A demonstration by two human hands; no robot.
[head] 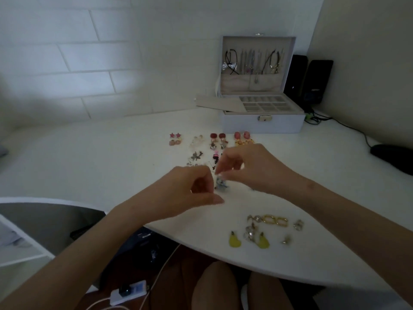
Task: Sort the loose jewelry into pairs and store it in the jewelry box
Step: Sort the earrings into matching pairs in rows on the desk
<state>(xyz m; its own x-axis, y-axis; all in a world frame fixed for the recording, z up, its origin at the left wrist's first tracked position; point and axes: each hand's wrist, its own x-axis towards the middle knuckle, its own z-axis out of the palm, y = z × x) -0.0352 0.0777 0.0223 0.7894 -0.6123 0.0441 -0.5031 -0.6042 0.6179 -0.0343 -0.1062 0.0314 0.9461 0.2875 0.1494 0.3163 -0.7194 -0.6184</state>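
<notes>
From the head camera, the jewelry box (261,125) stands open on the white desk (89,157), its lid upright with necklaces (252,61) hanging inside and its tray of small compartments uncovered. Just in front of the box lie sorted pairs: pink star earrings (175,135) toward its left, dark red earrings (218,136) and coral earrings (241,135) straight before it. Farther in front of the box, the right hand (248,168) pinches a small blue-grey earring (221,184) between thumb and fingertips, so that it hangs just over the desk. The left hand (190,191) is beside it with fingers curled; whether it holds anything cannot be told. Farthest from the box, at the near desk edge, lie gold link earrings (274,221), yellow drop earrings (234,241) and some silver pieces (298,224).
</notes>
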